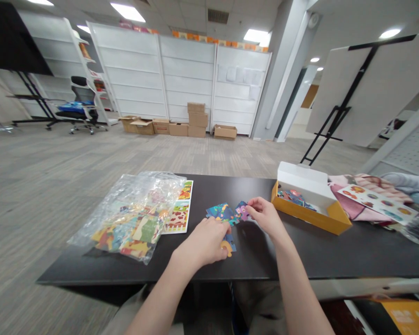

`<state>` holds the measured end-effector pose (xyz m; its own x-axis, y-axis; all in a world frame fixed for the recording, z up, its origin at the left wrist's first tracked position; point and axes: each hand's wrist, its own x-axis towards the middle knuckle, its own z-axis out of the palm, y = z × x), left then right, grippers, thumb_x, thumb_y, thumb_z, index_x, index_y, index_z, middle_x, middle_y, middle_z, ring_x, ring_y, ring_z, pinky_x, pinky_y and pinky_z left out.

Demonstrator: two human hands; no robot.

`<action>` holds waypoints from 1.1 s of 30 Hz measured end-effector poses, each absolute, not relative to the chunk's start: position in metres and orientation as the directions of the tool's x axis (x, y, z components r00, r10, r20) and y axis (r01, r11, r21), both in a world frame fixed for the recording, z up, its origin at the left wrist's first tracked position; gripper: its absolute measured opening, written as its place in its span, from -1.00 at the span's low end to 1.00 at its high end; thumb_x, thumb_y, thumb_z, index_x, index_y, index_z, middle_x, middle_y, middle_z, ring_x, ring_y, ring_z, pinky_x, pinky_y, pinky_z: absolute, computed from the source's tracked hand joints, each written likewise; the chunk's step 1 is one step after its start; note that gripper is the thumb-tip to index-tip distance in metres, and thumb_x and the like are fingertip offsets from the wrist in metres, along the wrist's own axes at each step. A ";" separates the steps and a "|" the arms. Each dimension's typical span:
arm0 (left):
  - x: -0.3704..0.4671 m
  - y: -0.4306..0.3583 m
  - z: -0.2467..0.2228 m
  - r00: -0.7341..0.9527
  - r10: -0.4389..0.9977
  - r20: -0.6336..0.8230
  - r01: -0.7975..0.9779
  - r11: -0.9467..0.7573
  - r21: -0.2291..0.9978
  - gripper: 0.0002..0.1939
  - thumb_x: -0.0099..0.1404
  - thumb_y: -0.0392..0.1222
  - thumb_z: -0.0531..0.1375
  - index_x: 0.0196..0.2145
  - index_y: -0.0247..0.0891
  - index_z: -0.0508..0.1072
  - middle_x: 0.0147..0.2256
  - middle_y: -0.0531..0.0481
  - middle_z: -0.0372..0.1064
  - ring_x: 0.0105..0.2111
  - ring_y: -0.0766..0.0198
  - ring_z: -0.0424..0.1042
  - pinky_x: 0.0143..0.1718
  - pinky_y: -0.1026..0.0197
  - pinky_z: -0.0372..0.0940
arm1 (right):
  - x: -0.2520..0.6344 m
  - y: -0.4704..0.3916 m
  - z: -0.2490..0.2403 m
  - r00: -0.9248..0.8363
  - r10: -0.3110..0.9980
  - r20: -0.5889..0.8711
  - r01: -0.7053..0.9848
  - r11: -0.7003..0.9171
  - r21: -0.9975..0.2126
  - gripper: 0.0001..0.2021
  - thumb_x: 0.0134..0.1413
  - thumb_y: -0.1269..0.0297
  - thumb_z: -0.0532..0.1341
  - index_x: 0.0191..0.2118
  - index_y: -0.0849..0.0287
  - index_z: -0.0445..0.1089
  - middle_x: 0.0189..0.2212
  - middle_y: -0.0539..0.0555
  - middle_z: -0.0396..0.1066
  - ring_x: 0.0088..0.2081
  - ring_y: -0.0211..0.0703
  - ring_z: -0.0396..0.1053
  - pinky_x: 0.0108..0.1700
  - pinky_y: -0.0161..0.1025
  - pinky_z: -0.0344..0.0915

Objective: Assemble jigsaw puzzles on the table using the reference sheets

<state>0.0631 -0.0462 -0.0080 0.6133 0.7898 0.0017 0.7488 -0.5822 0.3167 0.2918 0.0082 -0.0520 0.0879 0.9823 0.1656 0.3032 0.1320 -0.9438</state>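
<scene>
A few joined jigsaw puzzle pieces (219, 211), blue with green and teal shapes, lie on the dark table. My left hand (209, 237) rests over them with its fingers curled, gripping and covering part of the picture. Beside its thumb, an orange and blue section (227, 245) shows at the near end. My right hand (263, 214) pinches a purple and dark blue puzzle piece (242, 211) between thumb and fingertips. That piece is at the right edge of the joined ones; whether it interlocks with them I cannot tell.
At left, a clear plastic bag (136, 214) of puzzle pieces partly covers a picture sheet (181, 211). An open yellow box (310, 215) holding more pieces stands at right. Beyond it are folded cloths (349, 195) and a sticker sheet (377, 202). The table's front edge (125, 282) is close.
</scene>
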 end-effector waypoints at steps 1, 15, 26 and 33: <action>0.064 -0.046 -0.008 0.615 0.788 0.008 0.748 -0.587 0.310 -0.67 0.14 -0.20 0.33 -0.11 -0.25 0.50 -0.14 -0.15 0.54 -0.09 -0.06 0.51 -0.06 0.02 0.37 | 0.292 0.009 -0.054 0.085 0.984 0.156 0.311 0.123 -0.943 -0.73 -0.14 0.08 0.35 -0.38 0.13 0.37 -0.54 0.00 0.46 -0.50 -0.20 0.37 -0.46 -0.28 0.28; 0.071 -0.037 -0.019 0.473 0.765 0.436 0.677 -0.633 0.375 -0.70 0.28 -0.16 0.27 -0.06 -0.19 0.36 -0.10 -0.06 0.52 -0.12 0.06 0.53 -0.04 0.05 0.38 | 0.273 -0.004 -0.039 -0.127 0.992 0.000 0.171 0.022 -0.985 -0.71 -0.13 0.11 0.39 -0.37 0.17 0.37 -0.50 -0.02 0.46 -0.47 -0.25 0.39 -0.40 -0.30 0.34; 0.083 -0.027 -0.023 0.320 0.830 0.457 0.624 -0.548 0.558 -0.84 0.38 -0.23 0.14 -0.08 -0.17 0.39 -0.07 -0.07 0.43 -0.13 0.15 0.52 -0.05 0.12 0.41 | 0.266 -0.013 -0.027 -0.144 0.989 -0.011 -0.060 -0.020 -0.998 -0.61 -0.02 0.03 0.38 -0.10 0.05 0.36 -0.38 -0.03 0.54 -0.40 -0.20 0.47 -0.32 -0.26 0.45; 0.083 -0.024 -0.029 0.342 0.836 0.430 0.602 -0.546 0.582 -0.88 0.40 -0.21 0.16 -0.15 -0.18 0.47 -0.05 -0.07 0.42 -0.10 0.16 0.52 0.06 0.10 0.40 | 0.274 -0.014 -0.026 -0.249 0.968 -0.015 -0.034 -0.024 -0.999 -0.80 -0.06 0.21 0.34 -0.27 0.16 0.56 -0.28 0.06 0.59 -0.27 -0.17 0.52 -0.12 -0.18 0.48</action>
<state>0.0829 -0.0240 -0.0286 0.3418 0.8357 0.4299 0.6023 -0.5459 0.5824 0.2743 -0.0139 -0.0257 -0.2491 0.9684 -0.0153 -0.0336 -0.0244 -0.9991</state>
